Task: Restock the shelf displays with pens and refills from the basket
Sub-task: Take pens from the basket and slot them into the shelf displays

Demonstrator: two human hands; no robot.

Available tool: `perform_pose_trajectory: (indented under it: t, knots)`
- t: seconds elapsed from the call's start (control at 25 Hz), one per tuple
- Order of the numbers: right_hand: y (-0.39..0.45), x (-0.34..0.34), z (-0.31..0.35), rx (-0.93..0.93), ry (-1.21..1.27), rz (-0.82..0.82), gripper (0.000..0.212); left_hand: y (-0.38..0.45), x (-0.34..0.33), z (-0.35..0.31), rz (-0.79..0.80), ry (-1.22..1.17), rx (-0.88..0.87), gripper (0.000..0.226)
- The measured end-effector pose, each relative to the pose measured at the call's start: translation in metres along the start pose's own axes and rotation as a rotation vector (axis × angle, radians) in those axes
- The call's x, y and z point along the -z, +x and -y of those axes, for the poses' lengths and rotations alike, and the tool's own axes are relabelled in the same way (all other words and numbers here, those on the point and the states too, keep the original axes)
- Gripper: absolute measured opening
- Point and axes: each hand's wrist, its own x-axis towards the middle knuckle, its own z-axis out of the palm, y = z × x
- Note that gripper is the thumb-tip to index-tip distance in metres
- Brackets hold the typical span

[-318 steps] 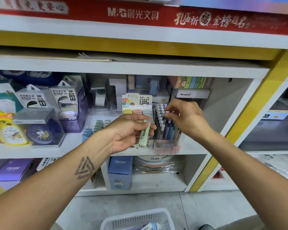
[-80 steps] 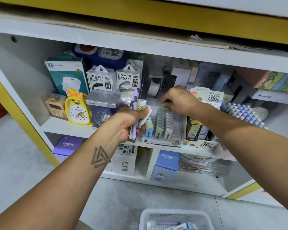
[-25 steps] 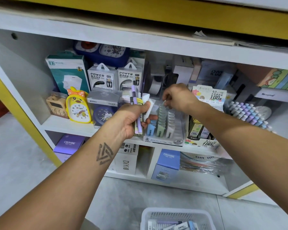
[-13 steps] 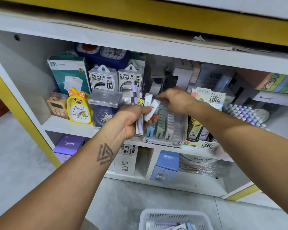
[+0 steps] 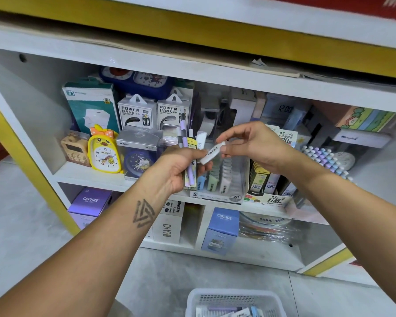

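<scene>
Down at the very bottom, closest in: white mesh basket [image 5: 236,302] on the grey floor [image 5: 28,225], a few pens and small refill packs [image 5: 229,311] lying inside.

Further up, both forearms stretched toward the shelf [image 5: 89,177]. Left hand [image 5: 181,170] clenched round a bunch of pens [image 5: 188,161], purple and grey ones sticking up past the knuckles, plus a yellow-topped flat pack pressed in with them. Right hand [image 5: 249,145] pinching the upper end of a small white refill case [image 5: 212,153] between thumb and fingertips, case tilted, its lower end touching the left hand's fingers. So, both hands grasping, neither one released.

Just behind the hands, on the middle shelf: clear display tray [image 5: 217,179] with rows of pastel lead cases, marked 2B on the front. Right beside that, a cardboard display of 0.7 refills [image 5: 268,186], then a block of pastel-capped pens [image 5: 322,156] further right.

Left of the hands: yellow duck clock [image 5: 104,149], brown clock next to it, blue clock in a clear box [image 5: 138,154]. Behind those, two POWER BANK boxes [image 5: 154,113] and a teal box [image 5: 93,106].

Below, on the bottom shelf: purple CRUHRE box [image 5: 90,200], blue CRUHRE box [image 5: 222,229], white DIY box in between.
</scene>
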Motion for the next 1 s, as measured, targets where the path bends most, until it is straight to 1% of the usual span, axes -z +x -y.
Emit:
perform_pose_trajectory:
  t: [0.08, 0.16, 0.28, 0.44, 0.52, 0.56, 0.6, 0.68, 0.72, 0.76, 0.84, 0.92, 1.0]
  knots:
    - [-0.005, 0.004, 0.001, 0.037, -0.059, 0.027, 0.025, 0.001, -0.002, 0.000, -0.011, 0.014, 0.000, 0.030]
    - [-0.005, 0.009, 0.005, 0.050, -0.145, -0.025, 0.020, 0.002, -0.001, 0.000, -0.013, 0.038, 0.012, 0.027]
    - [0.000, 0.017, 0.012, -0.002, -0.225, -0.127, 0.013, 0.005, 0.001, -0.001, -0.033, 0.063, 0.028, 0.018]
    - [0.003, 0.024, 0.013, -0.091, -0.287, -0.169, 0.010, 0.008, 0.003, -0.002, -0.049, 0.066, 0.019, 0.016]
    - [0.005, 0.028, 0.013, -0.098, -0.338, -0.189, 0.011, 0.009, 0.003, -0.001, -0.050, 0.070, 0.020, 0.015]
    - [0.007, 0.030, 0.013, -0.085, -0.415, -0.197, 0.012, 0.009, 0.003, -0.001, -0.047, 0.073, 0.022, 0.013]
    - [0.010, 0.033, 0.011, -0.058, -0.549, -0.199, 0.012, 0.010, 0.003, 0.000, -0.042, 0.075, 0.027, 0.011]
    - [0.016, 0.034, 0.008, 0.029, -0.925, -0.175, 0.013, 0.010, 0.002, 0.001, -0.026, 0.083, 0.041, 0.006]
    - [0.018, 0.032, 0.005, 0.060, -1.069, -0.149, 0.018, 0.010, 0.001, 0.001, -0.014, 0.090, 0.046, 0.005]
    - [0.020, 0.029, 0.001, 0.069, -1.148, -0.119, 0.024, 0.010, 0.001, 0.002, -0.003, 0.098, 0.049, 0.007]
    - [0.024, 0.022, -0.009, 0.043, -1.196, -0.075, 0.025, 0.010, 0.000, 0.003, 0.017, 0.110, 0.051, 0.012]
    - [0.027, 0.013, -0.017, 0.016, -1.189, -0.051, 0.020, 0.011, 0.000, 0.003, 0.029, 0.120, 0.050, 0.017]
    - [0.029, 0.006, -0.021, 0.006, -1.172, -0.043, 0.020, 0.012, 0.000, 0.004, 0.031, 0.132, 0.050, 0.022]
